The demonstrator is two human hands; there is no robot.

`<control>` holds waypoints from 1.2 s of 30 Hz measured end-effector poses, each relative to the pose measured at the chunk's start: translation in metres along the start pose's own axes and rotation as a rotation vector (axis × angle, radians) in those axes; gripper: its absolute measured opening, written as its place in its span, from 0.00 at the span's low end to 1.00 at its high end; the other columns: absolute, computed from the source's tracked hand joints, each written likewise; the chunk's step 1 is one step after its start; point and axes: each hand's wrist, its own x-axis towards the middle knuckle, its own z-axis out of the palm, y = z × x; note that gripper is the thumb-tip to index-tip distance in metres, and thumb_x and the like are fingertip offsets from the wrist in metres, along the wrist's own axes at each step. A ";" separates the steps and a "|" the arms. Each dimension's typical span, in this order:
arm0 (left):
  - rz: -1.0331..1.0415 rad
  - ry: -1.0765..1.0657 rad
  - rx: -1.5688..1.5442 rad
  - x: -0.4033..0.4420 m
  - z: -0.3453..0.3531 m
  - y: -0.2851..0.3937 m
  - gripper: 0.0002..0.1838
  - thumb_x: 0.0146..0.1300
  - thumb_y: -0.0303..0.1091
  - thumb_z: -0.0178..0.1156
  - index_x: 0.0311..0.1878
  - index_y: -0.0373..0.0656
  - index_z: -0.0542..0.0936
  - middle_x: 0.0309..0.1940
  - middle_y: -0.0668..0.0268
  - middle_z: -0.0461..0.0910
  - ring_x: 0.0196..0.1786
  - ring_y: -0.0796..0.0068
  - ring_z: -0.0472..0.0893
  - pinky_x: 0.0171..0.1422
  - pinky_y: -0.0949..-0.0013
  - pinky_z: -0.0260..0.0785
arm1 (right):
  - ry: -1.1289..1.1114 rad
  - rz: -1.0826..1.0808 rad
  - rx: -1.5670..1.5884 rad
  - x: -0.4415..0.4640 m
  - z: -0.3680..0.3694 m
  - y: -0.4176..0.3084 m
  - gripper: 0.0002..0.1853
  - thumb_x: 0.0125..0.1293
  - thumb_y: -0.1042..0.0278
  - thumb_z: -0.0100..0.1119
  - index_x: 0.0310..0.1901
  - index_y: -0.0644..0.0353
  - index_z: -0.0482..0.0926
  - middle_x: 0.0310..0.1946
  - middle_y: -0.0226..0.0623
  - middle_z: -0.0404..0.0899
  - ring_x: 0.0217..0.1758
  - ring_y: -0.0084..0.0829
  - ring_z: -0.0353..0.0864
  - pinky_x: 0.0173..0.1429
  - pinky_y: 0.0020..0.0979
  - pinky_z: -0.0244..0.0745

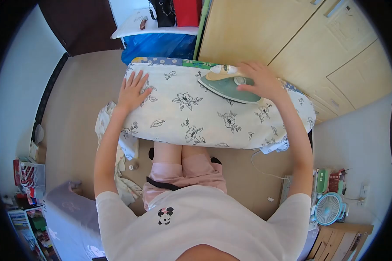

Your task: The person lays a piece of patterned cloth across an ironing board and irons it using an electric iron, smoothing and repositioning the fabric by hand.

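White cloth (170, 117) with black flower drawings lies spread over an ironing board, whose patterned cover (161, 61) shows along the far edge. My left hand (135, 92) rests flat on the cloth near its left end, fingers spread. At the right, my right hand (260, 80) is at the rear of a green and cream iron (230, 87), its fingers curved round the handle end. The iron lies on the cloth with its tip toward the left. Part of the cloth (104, 124) hangs down past the board's left end.
Wooden cabinets (248, 30) stand behind the board. A white cord (265, 172) runs down at the right toward a small blue fan (328, 209). A small bottle (133, 167) stands on the floor. At the lower left is a bed (72, 213).
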 end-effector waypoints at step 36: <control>0.009 -0.019 0.000 0.001 -0.002 0.001 0.30 0.60 0.54 0.45 0.65 0.57 0.57 0.67 0.69 0.50 0.70 0.65 0.46 0.69 0.52 0.36 | -0.061 0.843 0.141 -0.018 -0.030 0.073 0.33 0.44 0.34 0.59 0.37 0.61 0.79 0.29 0.41 0.79 0.33 0.36 0.79 0.37 0.33 0.72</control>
